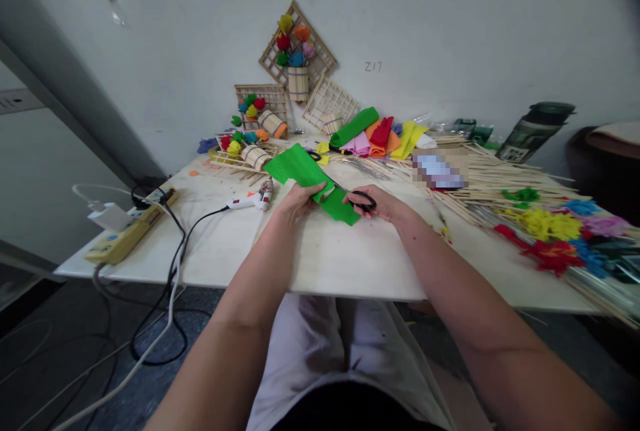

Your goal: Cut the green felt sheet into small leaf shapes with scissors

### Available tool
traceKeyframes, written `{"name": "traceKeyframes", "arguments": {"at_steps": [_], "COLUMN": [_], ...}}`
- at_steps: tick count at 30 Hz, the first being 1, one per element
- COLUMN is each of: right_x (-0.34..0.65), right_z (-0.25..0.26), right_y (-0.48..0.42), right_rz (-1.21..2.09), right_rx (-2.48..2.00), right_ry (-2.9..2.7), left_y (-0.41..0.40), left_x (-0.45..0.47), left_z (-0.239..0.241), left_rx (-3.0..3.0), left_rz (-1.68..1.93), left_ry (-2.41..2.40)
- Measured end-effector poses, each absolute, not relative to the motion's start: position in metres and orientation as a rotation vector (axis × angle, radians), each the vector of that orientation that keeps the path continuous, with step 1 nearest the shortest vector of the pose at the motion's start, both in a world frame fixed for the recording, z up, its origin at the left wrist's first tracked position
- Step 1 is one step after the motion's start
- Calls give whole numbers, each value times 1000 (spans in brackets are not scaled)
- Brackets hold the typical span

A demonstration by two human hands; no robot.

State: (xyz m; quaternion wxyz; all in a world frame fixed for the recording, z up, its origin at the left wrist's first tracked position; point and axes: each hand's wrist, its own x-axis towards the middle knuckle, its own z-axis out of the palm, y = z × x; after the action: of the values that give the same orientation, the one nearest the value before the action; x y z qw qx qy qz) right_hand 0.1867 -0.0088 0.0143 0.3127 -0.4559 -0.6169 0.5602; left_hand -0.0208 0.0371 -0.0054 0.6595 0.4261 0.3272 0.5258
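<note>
A sheet of bright green crepe paper (pixel 293 165) slants across the middle of the table, just above its surface. My left hand (pixel 301 199) is closed on the paper near its centre, thumb on top. In my right hand (pixel 379 204) is a pair of scissors (pixel 367 201) with black handles, fingers through the loops. The blades point up and left and meet the paper's edge, where a cut separates a lower green flap (pixel 341 207). Part of the blades is hidden by the paper.
Left of my hands lies a white glue gun (pixel 250 200); a yellow power strip (pixel 131 227) with cables sits beyond it. Folded coloured paper (pixel 383 137), wooden sticks (pixel 500 177), a dark bottle (pixel 537 131) and paper flowers (pixel 550 224) spread along the back and right. Stick lattices (pixel 299 44) lean on the wall.
</note>
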Motion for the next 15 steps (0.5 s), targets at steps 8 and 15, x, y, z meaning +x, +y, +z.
{"name": "traceKeyframes", "arguments": {"at_steps": [8, 15], "right_x": [186, 183], "right_z": [9, 13], "right_y": [-5, -9], "right_rz": [1454, 1392], "right_rx": [-1158, -1170], "right_ry": [-1604, -1618], "left_y": [34, 34], "left_x": [-21, -21], "left_z": [-1, 0], "left_rx": [913, 912], "left_rz": [1209, 1218], "left_ry": [731, 739]}}
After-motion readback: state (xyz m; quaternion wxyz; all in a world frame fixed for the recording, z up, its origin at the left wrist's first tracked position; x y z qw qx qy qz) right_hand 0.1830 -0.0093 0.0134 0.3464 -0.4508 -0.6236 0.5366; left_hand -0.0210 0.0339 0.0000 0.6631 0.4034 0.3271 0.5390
